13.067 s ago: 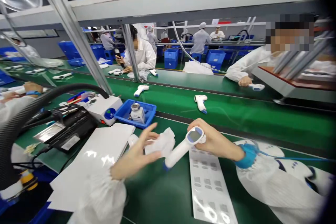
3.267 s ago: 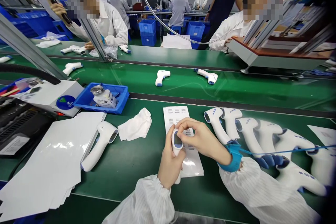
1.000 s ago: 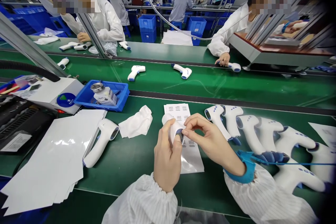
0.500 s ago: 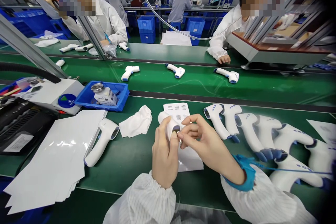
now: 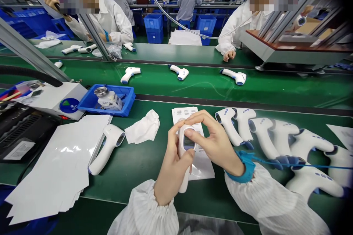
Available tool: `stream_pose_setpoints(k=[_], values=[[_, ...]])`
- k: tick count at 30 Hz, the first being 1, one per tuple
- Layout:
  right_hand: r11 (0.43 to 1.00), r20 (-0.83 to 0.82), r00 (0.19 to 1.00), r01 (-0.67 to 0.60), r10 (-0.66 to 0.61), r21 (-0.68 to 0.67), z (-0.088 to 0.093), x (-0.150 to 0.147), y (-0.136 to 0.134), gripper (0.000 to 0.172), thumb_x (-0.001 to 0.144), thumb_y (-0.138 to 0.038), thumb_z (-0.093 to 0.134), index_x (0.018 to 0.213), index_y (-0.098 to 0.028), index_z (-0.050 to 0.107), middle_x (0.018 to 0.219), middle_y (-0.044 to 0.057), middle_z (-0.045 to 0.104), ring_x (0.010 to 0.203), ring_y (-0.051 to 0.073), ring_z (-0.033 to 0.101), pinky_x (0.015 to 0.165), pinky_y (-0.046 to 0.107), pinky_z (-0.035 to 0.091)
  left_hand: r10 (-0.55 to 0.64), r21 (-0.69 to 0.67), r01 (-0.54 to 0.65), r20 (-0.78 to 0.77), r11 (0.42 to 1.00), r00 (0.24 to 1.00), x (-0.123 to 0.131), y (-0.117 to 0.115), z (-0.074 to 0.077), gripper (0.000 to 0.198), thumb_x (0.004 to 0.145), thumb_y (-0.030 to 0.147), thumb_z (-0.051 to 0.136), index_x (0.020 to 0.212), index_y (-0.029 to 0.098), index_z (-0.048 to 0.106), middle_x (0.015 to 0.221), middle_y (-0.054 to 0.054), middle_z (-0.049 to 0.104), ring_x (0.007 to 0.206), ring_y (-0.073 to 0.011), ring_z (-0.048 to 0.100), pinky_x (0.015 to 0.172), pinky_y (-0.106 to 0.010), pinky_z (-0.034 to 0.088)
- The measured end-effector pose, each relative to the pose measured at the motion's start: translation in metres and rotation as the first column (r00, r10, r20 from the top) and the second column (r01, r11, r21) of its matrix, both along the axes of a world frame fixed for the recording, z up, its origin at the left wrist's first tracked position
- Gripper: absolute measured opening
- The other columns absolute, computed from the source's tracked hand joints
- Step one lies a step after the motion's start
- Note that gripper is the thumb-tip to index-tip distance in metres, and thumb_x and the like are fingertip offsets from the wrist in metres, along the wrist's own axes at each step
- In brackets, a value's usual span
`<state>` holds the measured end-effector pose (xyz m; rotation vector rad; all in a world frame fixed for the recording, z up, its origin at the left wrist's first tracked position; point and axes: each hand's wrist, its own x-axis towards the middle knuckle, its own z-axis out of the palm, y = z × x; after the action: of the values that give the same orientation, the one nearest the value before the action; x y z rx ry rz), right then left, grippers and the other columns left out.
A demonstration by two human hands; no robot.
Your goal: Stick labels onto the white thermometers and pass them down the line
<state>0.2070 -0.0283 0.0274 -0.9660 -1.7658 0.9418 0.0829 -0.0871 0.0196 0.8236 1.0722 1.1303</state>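
Both my hands are on a white infrared thermometer (image 5: 183, 183), its small dark screen turned up toward me and its handle pointing down. My left hand (image 5: 171, 167) wraps its left side, thumb beside the lower edge of the screen. From the right, my right hand (image 5: 216, 143) grips the top end, with the thumb lying over the upper screen. Under the hands lies a sheet of printed labels (image 5: 186, 111), partly covered. Left of them, a crumpled white cloth (image 5: 143, 126) and another thermometer (image 5: 107, 148) rest on the green bench.
Several thermometers (image 5: 264, 137) lie in a row to my right. At left are stacked white sheets (image 5: 55, 165) and a blue tray (image 5: 128, 108) with a metal-capped bottle (image 5: 109, 99). Beyond runs a green conveyor belt (image 5: 154, 88) carrying thermometers; co-workers sit across it.
The thermometer has turned so that its screen faces me. My right hand has moved from pinching at its end to gripping its top. Thermometers on the belt have shifted left.
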Motion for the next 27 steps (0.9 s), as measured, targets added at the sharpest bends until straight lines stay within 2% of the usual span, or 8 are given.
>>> stream_pose_setpoints(k=[4, 8, 13, 15, 19, 21, 22, 27], values=[[1.000, -0.053, 0.999, 0.014, -0.013, 0.008, 0.001, 0.000, 0.001, 0.009, 0.093, -0.024, 0.055, 0.091, -0.025, 0.064, 0.096, 0.003, 0.065, 0.096, 0.019, 0.061, 0.087, 0.036, 0.048, 0.015, 0.030, -0.014, -0.049, 0.999, 0.999, -0.002, 0.000, 0.000, 0.074, 0.069, 0.012, 0.057, 0.136, 0.036, 0.035, 0.107, -0.004, 0.059, 0.059, -0.0140, 0.055, 0.049, -0.028, 0.048], [0.978, -0.086, 0.990, -0.123, 0.110, -0.167, 0.001, -0.001, -0.005, 0.022, 0.089, -0.024, 0.057, 0.111, -0.027, 0.058, 0.118, 0.005, 0.058, 0.116, 0.022, 0.054, 0.100, 0.039, 0.044, 0.069, 0.083, -0.063, -0.071, 0.995, 0.995, 0.000, 0.002, -0.008, 0.080, 0.065, 0.004, 0.054, 0.137, 0.033, 0.031, 0.105, -0.003, 0.061, 0.079, -0.0192, 0.064, 0.068, -0.033, 0.056], [0.831, -0.217, 0.957, -0.275, 0.191, -0.483, -0.003, -0.010, -0.011, 0.072, 0.077, -0.036, 0.072, 0.139, -0.031, 0.034, 0.140, 0.007, 0.045, 0.123, 0.025, 0.050, 0.099, 0.040, 0.046, 0.183, 0.308, -0.131, -0.146, 0.942, 0.972, 0.009, 0.011, -0.018, 0.080, 0.079, 0.013, 0.061, 0.145, 0.031, 0.018, 0.142, -0.008, 0.041, 0.122, -0.0267, 0.054, 0.094, -0.035, 0.052], [0.796, -0.209, 0.948, -0.316, 0.240, -0.517, -0.007, -0.013, -0.001, 0.068, 0.081, -0.043, 0.067, 0.139, -0.028, 0.035, 0.131, 0.007, 0.054, 0.117, 0.025, 0.055, 0.095, 0.039, 0.048, 0.143, 0.358, -0.041, -0.261, 0.933, 0.955, 0.006, 0.018, -0.018, 0.088, 0.081, 0.012, 0.058, 0.149, 0.030, 0.005, 0.153, -0.009, 0.026, 0.134, -0.0281, 0.041, 0.105, -0.037, 0.044], [0.888, 0.123, 0.970, -0.135, 0.209, -0.440, -0.021, -0.006, 0.064, 0.032, 0.091, -0.041, 0.047, 0.113, -0.019, 0.055, 0.101, 0.007, 0.065, 0.087, 0.024, 0.065, 0.074, 0.036, 0.053, -0.060, 0.288, 0.248, -0.534, 0.925, 0.844, -0.015, 0.040, -0.022, 0.098, 0.077, 0.012, 0.062, 0.152, 0.027, 0.000, 0.155, -0.010, 0.023, 0.143, -0.0292, 0.022, 0.114, -0.046, 0.028], [0.954, 0.488, 0.872, 0.159, -0.015, -0.254, -0.029, 0.002, 0.116, 0.030, 0.089, -0.033, 0.049, 0.116, -0.019, 0.051, 0.097, 0.007, 0.065, 0.080, 0.023, 0.064, 0.071, 0.035, 0.051, -0.043, 0.220, 0.215, -0.596, 0.951, 0.802, -0.029, 0.051, -0.030, 0.080, 0.080, 0.017, 0.059, 0.149, 0.027, 0.020, 0.148, -0.008, 0.034, 0.140, -0.0285, 0.024, 0.113, -0.048, 0.027], [0.946, 0.666, 0.730, 0.304, -0.156, -0.113, -0.032, 0.007, 0.143, 0.034, 0.089, -0.030, 0.048, 0.122, -0.020, 0.046, 0.101, 0.008, 0.064, 0.086, 0.025, 0.064, 0.076, 0.036, 0.049, -0.020, 0.188, 0.167, -0.604, 0.968, 0.796, -0.034, 0.057, -0.036, 0.068, 0.082, 0.019, 0.057, 0.145, 0.026, 0.031, 0.143, -0.009, 0.040, 0.137, -0.0282, 0.028, 0.112, -0.049, 0.028], [0.856, 0.761, 0.531, 0.513, -0.373, 0.061, -0.049, 0.002, 0.254, 0.049, 0.083, -0.018, 0.058, 0.127, -0.006, 0.042, 0.131, 0.027, 0.044, 0.123, 0.040, 0.044, 0.094, 0.049, 0.038, 0.083, 0.134, -0.004, -0.590, 0.991, 0.803, -0.049, 0.072, -0.057, 0.033, 0.089, 0.021, 0.045, 0.121, 0.017, 0.052, 0.123, -0.013, 0.053, 0.123, -0.0274, 0.044, 0.105, -0.048, 0.034]])
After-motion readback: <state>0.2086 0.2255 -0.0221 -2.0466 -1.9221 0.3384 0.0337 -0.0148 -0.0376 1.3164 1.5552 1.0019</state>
